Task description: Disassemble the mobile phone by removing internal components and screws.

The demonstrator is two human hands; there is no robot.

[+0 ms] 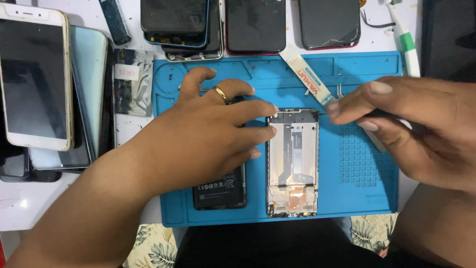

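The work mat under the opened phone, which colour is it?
The work mat is blue, seen best in the head view.

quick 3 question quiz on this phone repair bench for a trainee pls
1. True or false: the opened phone frame lies on the blue silicone work mat.
2. Which hand wears the gold ring?
3. The black flat battery lies where? A) under the left hand B) off the mat C) in the right hand

Key: 1 true; 2 left; 3 A

Opened phone frame (292, 164) — flat, mid-mat
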